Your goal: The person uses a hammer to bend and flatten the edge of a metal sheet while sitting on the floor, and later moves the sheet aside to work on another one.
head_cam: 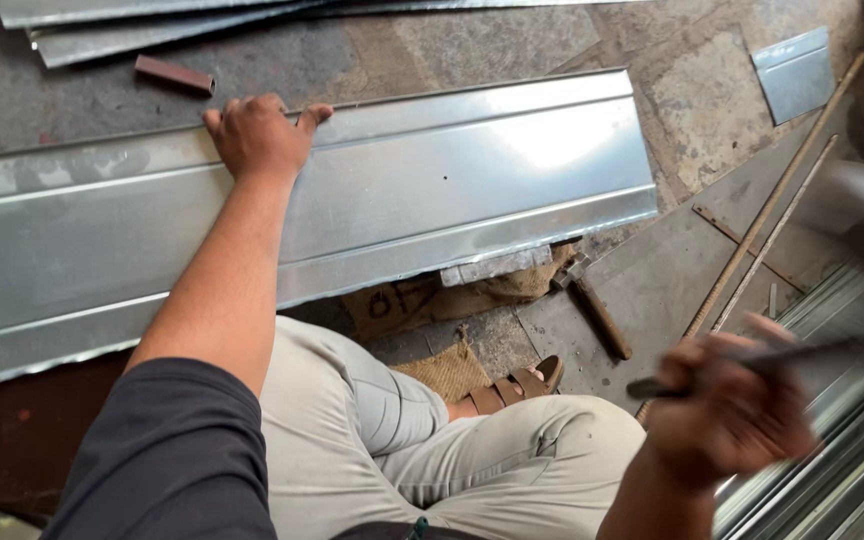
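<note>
Under the spread fingers of the left hand lies a long ribbed metal sheet, shiny and pale grey; the palm presses flat on its far edge, fingers open and gripping nothing, the thumb reaching toward the sheet's upper rim. Just beyond those fingertips, on the stained floor, sits a small reddish-brown block, apart from the sheet. Further out lie more metal strips.

The right hand is blurred (it shows little detail), yet its fingers are curled shut around a dark slim tool whose shaft sticks out to either side of the fist. Beside that fist run two thin rods across a grey sheet, and below it stacked metal profiles. Between the hands, a sandalled foot rests on sacking.
</note>
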